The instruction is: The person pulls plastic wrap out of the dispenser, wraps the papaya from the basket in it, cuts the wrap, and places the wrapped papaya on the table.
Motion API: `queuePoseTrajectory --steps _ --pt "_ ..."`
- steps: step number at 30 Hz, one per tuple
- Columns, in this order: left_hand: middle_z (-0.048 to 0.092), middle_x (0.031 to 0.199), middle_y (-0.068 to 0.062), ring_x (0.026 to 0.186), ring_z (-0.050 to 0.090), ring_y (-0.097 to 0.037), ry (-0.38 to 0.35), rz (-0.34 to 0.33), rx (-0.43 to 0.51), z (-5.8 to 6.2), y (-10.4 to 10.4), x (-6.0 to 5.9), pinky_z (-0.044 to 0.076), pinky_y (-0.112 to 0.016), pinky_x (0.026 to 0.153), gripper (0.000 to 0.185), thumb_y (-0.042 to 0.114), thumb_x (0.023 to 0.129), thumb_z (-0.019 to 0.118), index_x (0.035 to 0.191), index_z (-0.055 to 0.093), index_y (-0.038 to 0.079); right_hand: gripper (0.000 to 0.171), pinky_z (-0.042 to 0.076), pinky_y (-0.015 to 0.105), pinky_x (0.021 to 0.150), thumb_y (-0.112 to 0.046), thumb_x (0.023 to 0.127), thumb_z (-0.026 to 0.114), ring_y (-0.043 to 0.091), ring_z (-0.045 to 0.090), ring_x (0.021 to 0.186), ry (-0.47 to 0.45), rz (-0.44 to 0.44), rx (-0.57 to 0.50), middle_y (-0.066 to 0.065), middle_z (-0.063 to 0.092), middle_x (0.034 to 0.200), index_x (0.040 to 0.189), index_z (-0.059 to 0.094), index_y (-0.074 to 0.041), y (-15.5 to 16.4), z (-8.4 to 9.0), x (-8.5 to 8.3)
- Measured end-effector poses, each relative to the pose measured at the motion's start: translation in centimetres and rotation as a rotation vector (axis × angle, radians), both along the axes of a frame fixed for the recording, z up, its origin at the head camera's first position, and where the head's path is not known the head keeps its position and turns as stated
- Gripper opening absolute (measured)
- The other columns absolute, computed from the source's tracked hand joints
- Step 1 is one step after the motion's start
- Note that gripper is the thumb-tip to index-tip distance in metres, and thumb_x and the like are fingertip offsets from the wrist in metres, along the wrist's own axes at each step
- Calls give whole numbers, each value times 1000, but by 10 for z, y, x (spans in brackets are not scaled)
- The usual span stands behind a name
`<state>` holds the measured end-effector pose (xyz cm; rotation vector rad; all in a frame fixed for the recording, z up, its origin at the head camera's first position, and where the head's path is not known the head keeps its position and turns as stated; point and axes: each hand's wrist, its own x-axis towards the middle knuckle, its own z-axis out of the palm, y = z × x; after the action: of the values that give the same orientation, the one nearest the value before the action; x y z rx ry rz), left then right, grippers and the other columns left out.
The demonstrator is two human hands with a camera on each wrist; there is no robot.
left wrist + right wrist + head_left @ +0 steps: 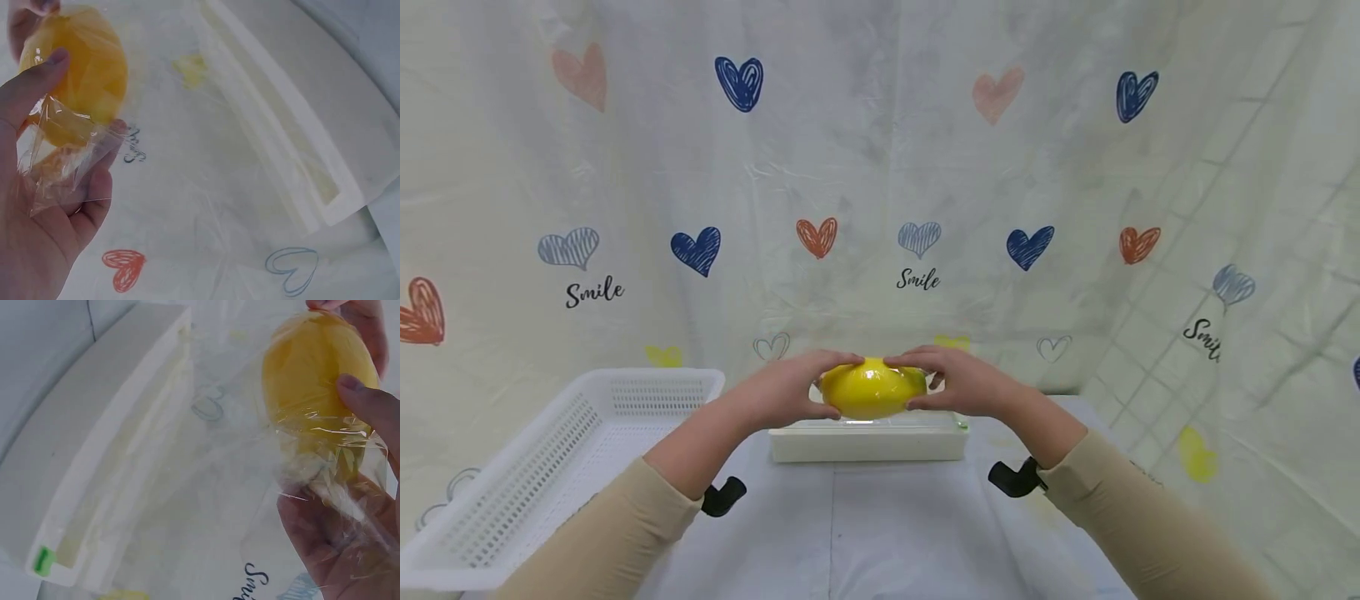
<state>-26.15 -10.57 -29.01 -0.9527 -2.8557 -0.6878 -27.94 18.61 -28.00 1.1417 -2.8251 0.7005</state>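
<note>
A yellow lemon-shaped fruit (872, 388) wrapped in clear cling film is held up between both hands, just above a long white film dispenser box (867, 442). My left hand (790, 390) grips its left end, thumb below and fingers over the top. My right hand (961, 383) grips the right end the same way. In the left wrist view the fruit (78, 81) sits under loose film (62, 169) with my thumb (37, 78) on it. The right wrist view shows the fruit (315, 375), crinkled film (337, 487) and the box (94, 450) at left.
A white perforated plastic basket (497, 492) stands at the left of the table. A cloth printed with hearts and "Smile" hangs behind and covers the table (880, 533). Black wrist-camera mounts (722, 497) sit under both sleeves.
</note>
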Motion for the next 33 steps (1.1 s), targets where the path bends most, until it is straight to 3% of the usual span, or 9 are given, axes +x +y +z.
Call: queuePoseTrajectory --steps 4,9,16,21,26,33 --pt "48 147 8 127 51 -19 -76 1 -1 -20 -1 13 49 -44 99 75 31 82 83 146 45 39 59 54 36 86 -39 86 77 13 56 112 -63 19 17 -10 57 136 141 54 -37 1 -19 11" --pt "49 146 10 126 52 -18 -159 -23 6 -44 -2 19 48 -45 100 75 32 81 83 145 45 42 58 54 39 88 -39 86 77 12 56 111 -154 35 5 -14 56 135 140 54 -40 3 -44 20" --pt "52 142 9 111 57 -18 -314 -59 90 -73 -2 14 53 -44 92 71 31 80 84 140 48 45 56 53 42 91 -43 87 75 10 56 110 -224 11 6 -17 57 132 139 55 -39 4 -76 20" --pt "51 142 5 100 60 -17 -405 -57 133 -91 -4 8 55 -40 85 70 30 80 84 137 49 46 59 51 45 95 -49 88 72 14 56 117 -243 -2 25 -15 53 139 143 51 -40 3 -90 20" --pt "51 143 3 101 59 -17 -415 -59 130 -100 -4 3 54 -42 87 69 31 80 84 137 49 47 71 52 47 94 -54 85 72 22 56 121 -166 -30 29 -8 48 146 148 46 -34 3 -95 21" --pt "53 141 4 108 56 -17 -405 -57 111 -106 -5 -4 53 -47 91 69 35 80 83 138 48 47 85 52 43 93 -59 77 78 19 59 116 115 36 173 -8 40 153 150 37 -45 -7 -114 22"
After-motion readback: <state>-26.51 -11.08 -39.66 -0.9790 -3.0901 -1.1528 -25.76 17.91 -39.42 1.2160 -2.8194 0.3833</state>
